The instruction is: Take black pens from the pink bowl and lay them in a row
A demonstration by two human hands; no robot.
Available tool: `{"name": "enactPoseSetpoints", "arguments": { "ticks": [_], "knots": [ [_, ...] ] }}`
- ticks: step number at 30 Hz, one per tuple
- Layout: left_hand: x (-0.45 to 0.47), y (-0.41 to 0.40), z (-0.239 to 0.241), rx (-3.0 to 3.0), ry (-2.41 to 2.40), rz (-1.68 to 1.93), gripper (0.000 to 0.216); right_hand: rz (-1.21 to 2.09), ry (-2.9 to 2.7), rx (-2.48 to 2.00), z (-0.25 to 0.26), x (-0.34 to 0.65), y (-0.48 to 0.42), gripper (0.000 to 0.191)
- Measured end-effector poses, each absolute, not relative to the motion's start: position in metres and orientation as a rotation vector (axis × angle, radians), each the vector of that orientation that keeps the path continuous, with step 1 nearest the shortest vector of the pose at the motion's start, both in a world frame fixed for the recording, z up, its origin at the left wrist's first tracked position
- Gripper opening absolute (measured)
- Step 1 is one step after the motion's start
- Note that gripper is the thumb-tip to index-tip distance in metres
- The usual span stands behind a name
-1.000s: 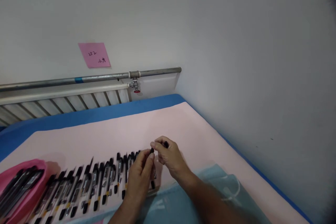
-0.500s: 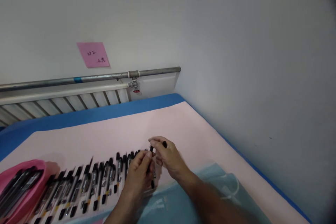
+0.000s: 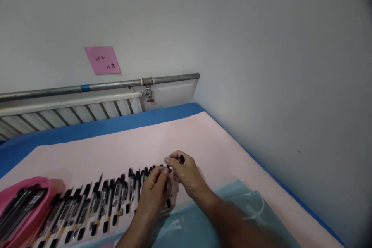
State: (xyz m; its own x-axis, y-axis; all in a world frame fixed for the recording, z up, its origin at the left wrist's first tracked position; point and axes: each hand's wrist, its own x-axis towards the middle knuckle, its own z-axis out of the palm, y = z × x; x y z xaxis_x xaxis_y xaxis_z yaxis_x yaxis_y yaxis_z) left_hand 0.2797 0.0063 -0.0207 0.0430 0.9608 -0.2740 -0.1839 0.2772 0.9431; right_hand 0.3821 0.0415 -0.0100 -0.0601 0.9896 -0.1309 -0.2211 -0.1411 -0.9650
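Observation:
My left hand point(image 3: 157, 184) is closed, its thumb and forefinger pinching a small black pen part point(image 3: 167, 166). Close against it, my right hand point(image 3: 183, 170) pinches at the upper end of the same part. A black pen cap point(image 3: 182, 159) pokes out between the right hand's fingers; the rest of that piece is hidden. Loose pen parts point(image 3: 109, 201), black caps, clear barrels and yellowish sections among them, lie in a slanting row to the left of my hands. Below the left hand, a black-ended pen point(image 3: 169, 202) is partly covered.
At the lower left stands a pink basket point(image 3: 48, 190) holding several dark pens point(image 3: 21, 205). A bluish clear plastic bag point(image 3: 232, 197) lies under my forearms on the pink sheet point(image 3: 116, 147). Behind the blue table edge point(image 3: 145, 116) are a radiator and pipe point(image 3: 168, 79); a wall rises at right.
My right fingertips have shifted slightly over the small part between my hands, and a pale shiny bit shows at their tips. The left hand keeps its pinch.

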Motion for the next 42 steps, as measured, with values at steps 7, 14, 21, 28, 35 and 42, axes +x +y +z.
{"name": "enactPoseSetpoints", "arguments": {
  "ticks": [7, 14, 21, 28, 35, 42],
  "knots": [
    [0.279, 0.006, -0.017, 0.908, 1.207, 1.079, 0.040, 1.506, -0.974, -1.084, -0.011, 0.382, 0.042, 0.020],
    [0.279, 0.006, -0.019, 0.897, 1.195, 1.080, 0.038, 1.579, -0.966, -1.048, -0.009, 0.383, 0.042, 0.016],
    [0.280, 0.007, -0.016, 0.891, 1.237, 1.071, 0.039, 1.503, -0.907, -1.069, -0.008, 0.381, 0.041, 0.019],
    [0.278, 0.009, -0.025, 0.933, 1.235, 1.122, 0.039, 1.490, -0.918, -1.079, -0.011, 0.381, 0.042, 0.019],
    [0.277, 0.009, -0.024, 0.925, 1.231, 1.076, 0.036, 1.572, -0.891, -1.050, -0.009, 0.381, 0.043, 0.019],
    [0.277, 0.009, -0.024, 0.973, 1.235, 1.066, 0.038, 1.517, -0.844, -1.062, -0.013, 0.383, 0.046, 0.021]
  ]
}}
